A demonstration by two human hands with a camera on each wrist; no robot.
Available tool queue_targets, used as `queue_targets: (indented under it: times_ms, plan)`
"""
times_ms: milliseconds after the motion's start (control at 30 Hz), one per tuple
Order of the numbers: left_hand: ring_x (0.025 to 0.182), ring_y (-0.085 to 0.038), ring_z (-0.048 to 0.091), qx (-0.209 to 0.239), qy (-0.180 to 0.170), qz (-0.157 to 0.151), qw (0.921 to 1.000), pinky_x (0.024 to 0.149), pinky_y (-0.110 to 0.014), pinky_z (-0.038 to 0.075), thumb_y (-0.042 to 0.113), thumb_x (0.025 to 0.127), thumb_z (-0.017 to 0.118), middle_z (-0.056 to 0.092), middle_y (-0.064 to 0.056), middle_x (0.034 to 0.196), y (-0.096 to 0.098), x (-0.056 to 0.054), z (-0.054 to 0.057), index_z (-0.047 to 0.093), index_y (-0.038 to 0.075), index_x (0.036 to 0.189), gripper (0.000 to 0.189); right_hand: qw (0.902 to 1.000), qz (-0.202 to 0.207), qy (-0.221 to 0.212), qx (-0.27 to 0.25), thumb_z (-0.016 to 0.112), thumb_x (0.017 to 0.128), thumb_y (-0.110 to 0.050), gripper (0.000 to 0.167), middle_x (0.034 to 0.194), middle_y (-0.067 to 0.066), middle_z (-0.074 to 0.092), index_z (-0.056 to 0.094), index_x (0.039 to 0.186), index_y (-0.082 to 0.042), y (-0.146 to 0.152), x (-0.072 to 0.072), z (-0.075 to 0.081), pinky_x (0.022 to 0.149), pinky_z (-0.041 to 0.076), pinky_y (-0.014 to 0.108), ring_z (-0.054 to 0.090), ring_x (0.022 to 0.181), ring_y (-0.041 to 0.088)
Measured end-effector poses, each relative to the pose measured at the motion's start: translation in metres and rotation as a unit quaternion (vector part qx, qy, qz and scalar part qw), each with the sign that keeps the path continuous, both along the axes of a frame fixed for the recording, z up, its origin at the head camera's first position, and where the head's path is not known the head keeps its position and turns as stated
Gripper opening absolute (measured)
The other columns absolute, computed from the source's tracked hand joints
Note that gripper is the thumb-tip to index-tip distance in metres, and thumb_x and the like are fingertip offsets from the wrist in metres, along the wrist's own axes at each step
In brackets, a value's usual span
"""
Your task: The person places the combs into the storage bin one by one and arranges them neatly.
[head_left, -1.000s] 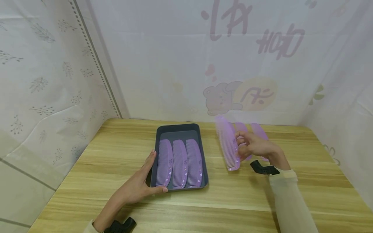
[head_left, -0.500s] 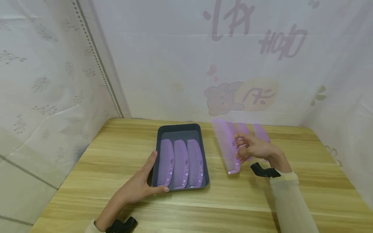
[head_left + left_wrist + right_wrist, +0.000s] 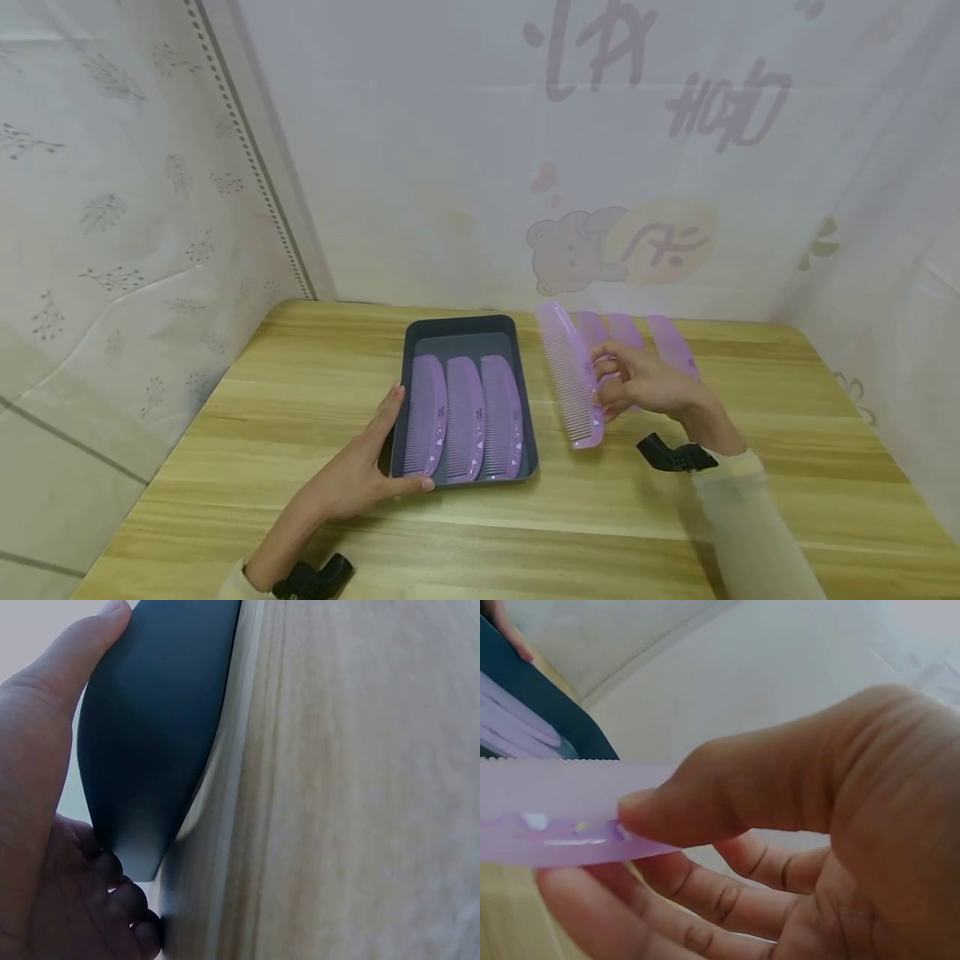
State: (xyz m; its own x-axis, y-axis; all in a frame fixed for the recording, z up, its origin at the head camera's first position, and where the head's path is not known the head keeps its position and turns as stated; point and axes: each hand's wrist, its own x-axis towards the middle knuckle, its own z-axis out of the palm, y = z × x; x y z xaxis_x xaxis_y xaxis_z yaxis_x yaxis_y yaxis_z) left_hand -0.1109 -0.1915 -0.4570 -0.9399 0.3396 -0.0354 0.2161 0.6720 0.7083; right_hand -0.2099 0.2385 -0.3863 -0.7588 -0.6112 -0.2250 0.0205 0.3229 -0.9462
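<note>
Left hand [image 3: 352,477] — thumb [image 3: 405,486] spread wide from fingers [image 3: 387,410] | right hand [image 3: 651,382] — thumb, fingers pinched

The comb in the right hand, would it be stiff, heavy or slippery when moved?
Probably stiff: the comb shows no sag though the right hand pinches only one edge. It likely feels light, since it looks thin. It might be slightly slippery, because its surface looks glossy.

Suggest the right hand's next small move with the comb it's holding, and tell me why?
Probably carry the held comb left, over the tray. The right hand pinches it to the tray's right, three similar combs lie side by side inside, and the left hand holds the tray's edge.
</note>
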Motion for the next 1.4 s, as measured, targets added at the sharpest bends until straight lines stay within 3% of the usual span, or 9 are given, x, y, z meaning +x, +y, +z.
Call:
queue_targets:
  times_ms: [333, 533, 700, 1400]
  plan:
    - [0.159, -0.039, 0.011, -0.006, -0.006, 0.002, 1.0, 0.12, -0.066, 0.028, 0.07, 0.074, 0.08, -0.007, -0.008, 0.175, 0.0, 0.0, 0.0, -0.007, 0.024, 0.166, 0.135, 0.9994, 0.018, 0.005, -0.027, 0.064, 0.091, 0.003, 0.048, 0.105, 0.012, 0.066, 0.04, 0.132, 0.006, -0.025, 0.007, 0.0, 0.076, 0.062, 0.057, 0.071, 0.092, 0.026]
    - [0.158, -0.039, 0.013, -0.008, -0.002, 0.003, 1.0, 0.12, -0.066, 0.028, 0.07, 0.074, 0.08, -0.006, -0.008, 0.175, 0.0, -0.001, 0.001, -0.007, 0.024, 0.166, 0.134, 0.9987, 0.02, -0.013, -0.045, 0.065, 0.092, 0.004, 0.048, 0.107, 0.015, 0.067, 0.041, 0.133, 0.006, -0.04, 0.011, -0.001, 0.079, 0.059, 0.064, 0.072, 0.093, 0.029]
    - [0.159, -0.039, 0.012, -0.005, 0.0, 0.0, 1.0, 0.12, -0.066, 0.028, 0.07, 0.074, 0.08, -0.006, -0.007, 0.175, 0.0, -0.001, 0.001, -0.007, 0.024, 0.166, 0.135, 0.998, 0.01, -0.03, -0.055, 0.065, 0.092, 0.005, 0.049, 0.107, 0.016, 0.068, 0.041, 0.135, 0.007, -0.051, 0.014, -0.004, 0.079, 0.06, 0.061, 0.073, 0.093, 0.03]
    - [0.159, -0.038, 0.009, 0.0, -0.011, 0.001, 0.9999, 0.121, -0.066, 0.025, 0.07, 0.074, 0.08, -0.007, -0.006, 0.175, 0.0, 0.0, 0.004, -0.008, 0.025, 0.166, 0.135, 0.9976, -0.016, -0.063, -0.023, 0.072, 0.089, 0.003, 0.054, 0.096, 0.012, 0.062, 0.042, 0.134, 0.005, -0.078, 0.02, -0.017, 0.081, 0.062, 0.055, 0.072, 0.081, 0.025]
